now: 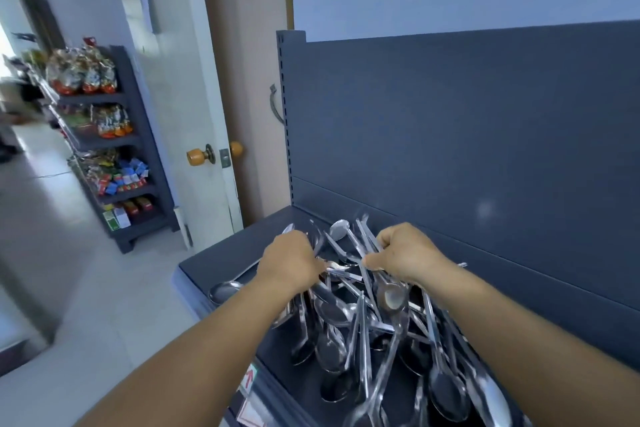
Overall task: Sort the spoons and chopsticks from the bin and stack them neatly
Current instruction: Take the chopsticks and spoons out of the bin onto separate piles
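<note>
A tangled pile of shiny metal spoons and chopsticks (374, 333) lies on a dark blue shelf (221, 253). My left hand (289, 262) is closed over utensils at the pile's far left end. My right hand (403, 253) grips a bundle of thin metal chopsticks (363, 236) whose ends stick up past its knuckles. One spoon (227, 289) lies apart at the shelf's left front corner. No bin is visible.
The shelf's dark back panel (450, 121) rises right behind the pile. An open door with orange knobs (195, 156) stands to the left. Further left, a rack of packaged snacks (110, 149) stands on a pale tiled floor (104, 305).
</note>
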